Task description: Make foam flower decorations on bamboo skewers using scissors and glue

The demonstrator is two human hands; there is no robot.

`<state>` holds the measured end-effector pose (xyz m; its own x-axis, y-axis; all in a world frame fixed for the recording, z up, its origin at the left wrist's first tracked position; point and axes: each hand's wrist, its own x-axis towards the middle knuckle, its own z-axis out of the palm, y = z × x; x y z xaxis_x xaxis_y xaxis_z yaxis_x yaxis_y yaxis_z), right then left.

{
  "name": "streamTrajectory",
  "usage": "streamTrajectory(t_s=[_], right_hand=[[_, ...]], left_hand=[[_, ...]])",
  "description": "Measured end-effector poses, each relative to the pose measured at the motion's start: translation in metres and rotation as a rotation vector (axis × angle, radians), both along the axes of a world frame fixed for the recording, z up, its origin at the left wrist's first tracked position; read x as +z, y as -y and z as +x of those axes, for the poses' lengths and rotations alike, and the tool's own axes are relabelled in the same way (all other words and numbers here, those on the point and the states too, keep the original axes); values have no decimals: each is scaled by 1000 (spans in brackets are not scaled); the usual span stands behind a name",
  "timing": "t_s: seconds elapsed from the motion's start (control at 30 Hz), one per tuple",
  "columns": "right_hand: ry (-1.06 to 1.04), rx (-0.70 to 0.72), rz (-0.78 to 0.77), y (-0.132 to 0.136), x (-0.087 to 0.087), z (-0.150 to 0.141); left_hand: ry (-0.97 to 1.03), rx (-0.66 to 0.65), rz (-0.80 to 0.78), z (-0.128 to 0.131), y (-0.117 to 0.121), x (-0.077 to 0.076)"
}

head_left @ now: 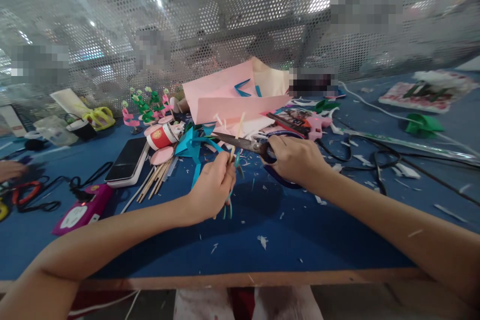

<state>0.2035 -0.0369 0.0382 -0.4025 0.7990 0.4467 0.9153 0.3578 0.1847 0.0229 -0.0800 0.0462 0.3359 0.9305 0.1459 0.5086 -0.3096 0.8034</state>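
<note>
My left hand is closed around a thin wooden stick and narrow blue paper strips, whose ends hang below the fingers. Over the table's middle, my right hand grips the dark blue handles of a pair of scissors. The blades point left, just above my left hand and close to the stick; I cannot tell whether they touch it. More blue paper lies behind my left hand, beside a red and white paper cup tipped on its side.
Pink paper sheets stand behind the scissors. A pink glue gun lies to the right among cables and paper scraps. On the left are a phone, wooden sticks, a purple power strip and another person's hand.
</note>
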Motion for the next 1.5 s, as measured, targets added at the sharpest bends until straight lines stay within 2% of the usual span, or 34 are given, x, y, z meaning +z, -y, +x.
streamTrajectory(t_s=[0.3, 0.5, 0.7, 1.1, 1.27, 1.5], right_hand=[[-42, 12, -82, 1, -5, -2], [-88, -89, 6, 8, -6, -6], [-63, -198, -153, 7, -1, -10], [-150, -111, -356, -2, -6, -8], [-207, -55, -348, -5, -7, -6], [-296, 24, -384, -10, -9, -5]], left_hand=[[-69, 22, 195, 0, 6, -5], [66, 26, 70, 0, 4, -6], [70, 52, 95, 1, 1, -11], [-96, 45, 212, -3, -4, -15], [-116, 10, 281, -7, -6, -17], [-129, -16, 276, -8, -13, -25]])
